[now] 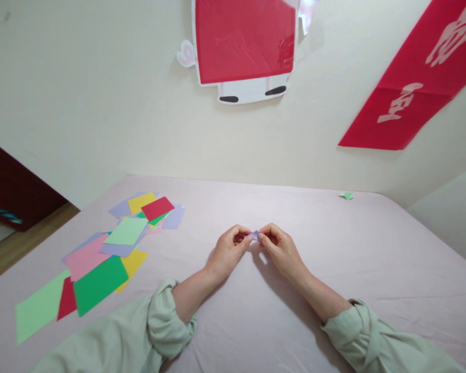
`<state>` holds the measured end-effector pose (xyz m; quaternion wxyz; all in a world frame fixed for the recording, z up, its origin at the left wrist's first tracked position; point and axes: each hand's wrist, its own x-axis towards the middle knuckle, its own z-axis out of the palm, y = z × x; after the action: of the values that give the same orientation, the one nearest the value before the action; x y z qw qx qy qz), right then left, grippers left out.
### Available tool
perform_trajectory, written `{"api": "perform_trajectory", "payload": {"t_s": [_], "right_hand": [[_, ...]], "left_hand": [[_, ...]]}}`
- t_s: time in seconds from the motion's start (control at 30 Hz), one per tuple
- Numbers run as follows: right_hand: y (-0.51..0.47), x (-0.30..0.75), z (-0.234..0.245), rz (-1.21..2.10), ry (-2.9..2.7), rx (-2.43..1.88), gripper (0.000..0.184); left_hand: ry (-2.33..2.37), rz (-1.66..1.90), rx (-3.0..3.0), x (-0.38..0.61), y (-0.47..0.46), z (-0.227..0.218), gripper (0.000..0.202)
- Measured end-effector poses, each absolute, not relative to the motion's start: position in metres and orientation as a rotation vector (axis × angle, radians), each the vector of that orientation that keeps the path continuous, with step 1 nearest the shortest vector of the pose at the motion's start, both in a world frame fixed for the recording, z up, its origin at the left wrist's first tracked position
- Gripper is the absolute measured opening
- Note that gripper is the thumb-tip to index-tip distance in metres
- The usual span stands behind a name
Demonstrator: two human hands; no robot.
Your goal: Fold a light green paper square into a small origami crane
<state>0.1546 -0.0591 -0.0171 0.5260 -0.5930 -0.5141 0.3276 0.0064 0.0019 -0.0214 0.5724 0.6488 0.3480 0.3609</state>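
Observation:
A small piece of folded purple paper (255, 235) is pinched between my two hands, over the middle of the pale pink cloth-covered surface. My left hand (230, 248) grips its left side with thumb and fingertips. On the opposite side, my right hand (281, 247) closes thumb and index finger on it. Most of the paper is hidden behind the fingertips, so its exact folded shape is hard to make out.
Coloured paper sheets (101, 280) lie spread and overlapping on the left. A small folded green paper piece (347, 195) sits near the far right edge. Behind the pink cloth (373, 269) rises a wall with a red-and-white cutout (246, 44) and a red banner (404, 98).

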Motion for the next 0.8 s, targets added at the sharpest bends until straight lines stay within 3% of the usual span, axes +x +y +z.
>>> {"api": "perform_trajectory", "payload": {"t_s": [0.8], "right_hand": [[-0.0608,0.1539,-0.0130,0.719,-1.281,-1.484,0.021]], "left_hand": [[0.904,0.672,1.416,0.0061,0.0003,-0.0207,0.020]]}}
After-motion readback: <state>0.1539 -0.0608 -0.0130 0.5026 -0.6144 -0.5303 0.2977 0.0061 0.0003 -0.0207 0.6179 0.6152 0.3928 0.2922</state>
